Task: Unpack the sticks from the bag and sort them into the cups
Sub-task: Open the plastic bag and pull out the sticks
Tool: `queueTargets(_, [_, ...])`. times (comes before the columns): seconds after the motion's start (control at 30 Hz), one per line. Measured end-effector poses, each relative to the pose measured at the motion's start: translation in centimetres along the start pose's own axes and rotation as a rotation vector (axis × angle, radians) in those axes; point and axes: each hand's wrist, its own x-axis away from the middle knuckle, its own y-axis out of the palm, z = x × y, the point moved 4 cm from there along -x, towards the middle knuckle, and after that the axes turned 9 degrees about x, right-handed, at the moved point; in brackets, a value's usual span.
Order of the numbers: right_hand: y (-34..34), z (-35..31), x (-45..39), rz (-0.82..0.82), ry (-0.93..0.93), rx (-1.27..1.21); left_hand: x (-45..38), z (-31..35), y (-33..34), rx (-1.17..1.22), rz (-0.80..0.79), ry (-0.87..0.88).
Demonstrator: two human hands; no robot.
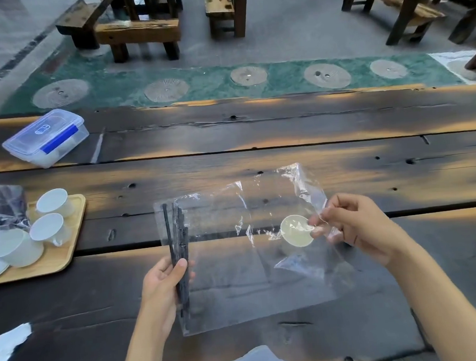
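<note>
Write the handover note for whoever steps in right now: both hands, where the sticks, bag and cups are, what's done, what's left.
Left hand: gripping the bundle of black sticks through the clear bag, at its left edge.
Right hand: pinching the bag's right side, above a white cup that shows through the plastic.
More white cups sit on the wooden tray at far left, with no sticks visible in them.
Done: bag picked up; no stick is out yet.
Left: open the bag, pull the sticks out, sort them into the cups.
</note>
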Motion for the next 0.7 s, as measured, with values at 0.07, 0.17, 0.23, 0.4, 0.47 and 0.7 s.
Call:
queueTargets(0.07, [0.1, 0.4, 0.0, -0.026, 0.044, -0.082, 0.0, 0.0, -0.1, 0.023, -0.002, -0.015])
queueTargets(0.17, [-0.1, 1.2, -0.5, 0.091, 0.071, -0.019, 0.0, 0.1, 0.1, 0.060, -0.030, -0.039])
queueTargets(0.23, [0.0, 1.2, -0.4, 0.019, 0.068, -0.138, -0.1, 0.0, 0.3, 0.076, -0.031, -0.055])
queueTargets(0.4, [0.3, 0.2, 0.7, -0.174, 0.016, -0.220, 0.0, 0.3, 0.6, 0.066, -0.009, -0.036])
queueTargets(0.47, [0.2, 0.2, 0.9, -0.151, -0.013, -0.191, 0.0, 0.5, 0.8, 0.065, -0.009, -0.019])
queueTargets(0.7, [1.4, 0.8, 2.5, -0.690, 0.172, -0.573, 0.1, 1.0, 1.9, 0.042, -0.095, -0.036])
